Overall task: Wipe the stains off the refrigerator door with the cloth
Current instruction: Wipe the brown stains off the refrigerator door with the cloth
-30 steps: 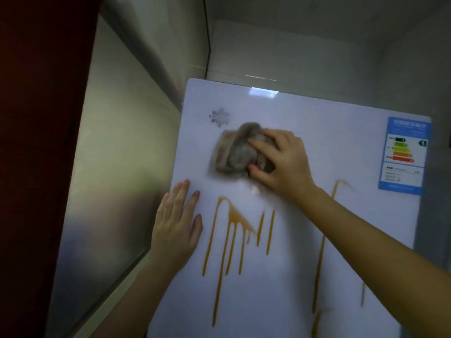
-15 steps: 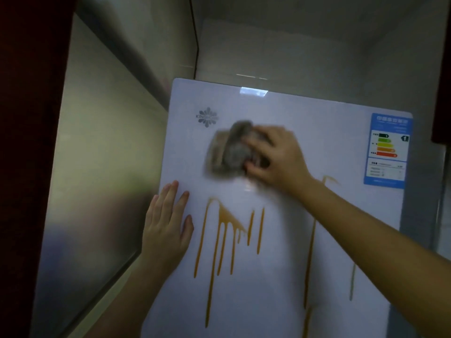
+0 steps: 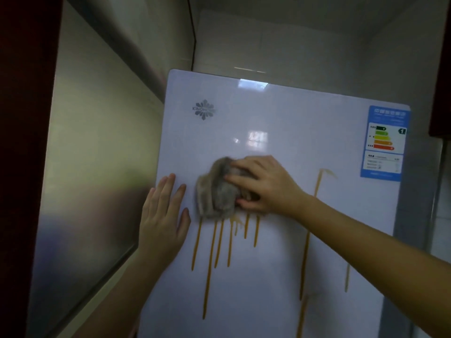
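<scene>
It is dim in here, everything under a cool grey cast. The glossy refrigerator door [image 3: 280, 289] takes the only strong light: a small bright glare patch [image 3: 253, 83] on its top edge at 12 o'clock, and a fainter window-like reflection [image 3: 256, 139] just under it. The steel panel [image 3: 92, 179] at 9 o'clock gives back soft, smeared colours. The far 9 o'clock edge and the 2 o'clock corner sink almost to black. The cloth [image 3: 214, 193] and right hand [image 3: 266, 186] look slightly motion-blurred. The label [image 3: 384, 142] at 2 o'clock keeps its colours, but its fine print is soft.
</scene>
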Demonstrator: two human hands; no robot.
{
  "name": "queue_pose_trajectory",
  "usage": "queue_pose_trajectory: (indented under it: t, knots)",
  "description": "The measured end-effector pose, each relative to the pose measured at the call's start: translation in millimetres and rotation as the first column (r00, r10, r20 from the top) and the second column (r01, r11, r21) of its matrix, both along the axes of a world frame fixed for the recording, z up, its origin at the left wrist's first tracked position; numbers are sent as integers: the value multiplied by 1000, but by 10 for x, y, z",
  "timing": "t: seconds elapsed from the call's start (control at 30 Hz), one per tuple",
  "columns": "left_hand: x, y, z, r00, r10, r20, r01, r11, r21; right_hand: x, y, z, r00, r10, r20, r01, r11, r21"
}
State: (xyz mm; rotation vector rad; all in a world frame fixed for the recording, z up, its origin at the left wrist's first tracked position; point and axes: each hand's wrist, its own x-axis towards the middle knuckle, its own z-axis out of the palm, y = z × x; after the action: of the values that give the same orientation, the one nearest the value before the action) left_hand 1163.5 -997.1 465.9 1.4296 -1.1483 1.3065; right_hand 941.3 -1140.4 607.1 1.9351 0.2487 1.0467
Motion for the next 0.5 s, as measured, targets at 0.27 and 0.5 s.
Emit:
queue_pose_trajectory:
  t: [0.27,0.5]
  knots:
    - [2,-20,-2,1000,14,6,-14,1000,-24,-108,-105,53,862,2,507,-202,918,340]
    - [-12,-11,-9,1000,8,4,-8,1000,-17,-204,-141,-446,996,41,-85,-40,999,23]
